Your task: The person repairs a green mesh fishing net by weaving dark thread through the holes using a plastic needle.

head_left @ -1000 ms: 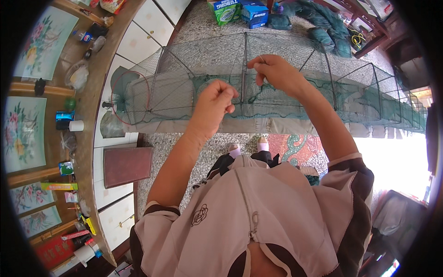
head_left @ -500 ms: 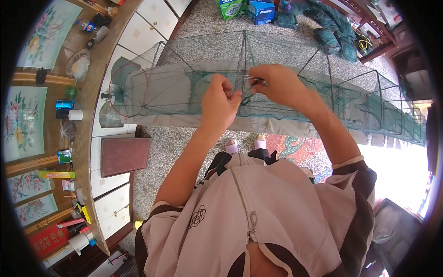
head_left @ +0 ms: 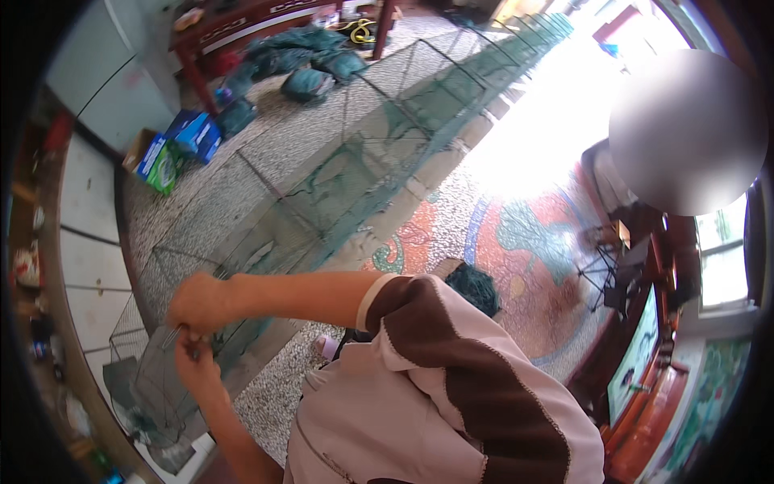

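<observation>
Head: cabinets [head_left: 90, 262] left, boxes [head_left: 195, 137] far left, patterned floor [head_left: 524, 274] right of net [head_left: 330, 189]; left hand [head_left: 195, 363], right hand [head_left: 197, 304] blurred, cannot tell grip.

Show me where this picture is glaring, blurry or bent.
In the head view, white glare spills right of the green net; in that same view, the right hand and left hand look soft, the white cabinets bow near the rim, and a round grey blur sits upper right.

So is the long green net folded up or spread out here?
Spread out: the net runs in one long stretch, its dark rods set apart along its length.
</observation>
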The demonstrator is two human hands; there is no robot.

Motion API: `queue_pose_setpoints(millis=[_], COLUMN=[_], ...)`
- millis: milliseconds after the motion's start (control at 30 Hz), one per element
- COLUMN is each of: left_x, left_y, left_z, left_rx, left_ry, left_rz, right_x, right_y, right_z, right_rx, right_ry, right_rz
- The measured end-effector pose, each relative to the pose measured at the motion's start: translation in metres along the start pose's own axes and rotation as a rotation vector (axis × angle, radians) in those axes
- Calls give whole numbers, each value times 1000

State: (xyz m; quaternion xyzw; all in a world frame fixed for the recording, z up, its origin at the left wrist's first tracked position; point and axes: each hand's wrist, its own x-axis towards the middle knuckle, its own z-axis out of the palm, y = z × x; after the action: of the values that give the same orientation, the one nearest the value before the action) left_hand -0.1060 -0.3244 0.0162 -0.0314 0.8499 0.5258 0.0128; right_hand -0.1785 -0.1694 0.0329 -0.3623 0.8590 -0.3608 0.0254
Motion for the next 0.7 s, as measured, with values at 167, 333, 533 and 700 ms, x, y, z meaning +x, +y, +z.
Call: queue_pose_setpoints(millis=[167,333,533,700], left_x=[-3,-5,-1,2], left_y=[-25,-27,-29,-25], left_z=[-14,-14,-28,-34], left_rx=[-470,-277,-398,-478], left_ry=[-169,-156,-345,-417], left_rz=[-191,-97,-132,-145], right_x=[5,8,-2,-29], right_y=[-10,-13,-11,-39], right_z=[11,21,24,5], right_rx=[-46,-53,-35,-32], right_ry=[-29,6,-10,73], right_rz=[9,7,58,238])
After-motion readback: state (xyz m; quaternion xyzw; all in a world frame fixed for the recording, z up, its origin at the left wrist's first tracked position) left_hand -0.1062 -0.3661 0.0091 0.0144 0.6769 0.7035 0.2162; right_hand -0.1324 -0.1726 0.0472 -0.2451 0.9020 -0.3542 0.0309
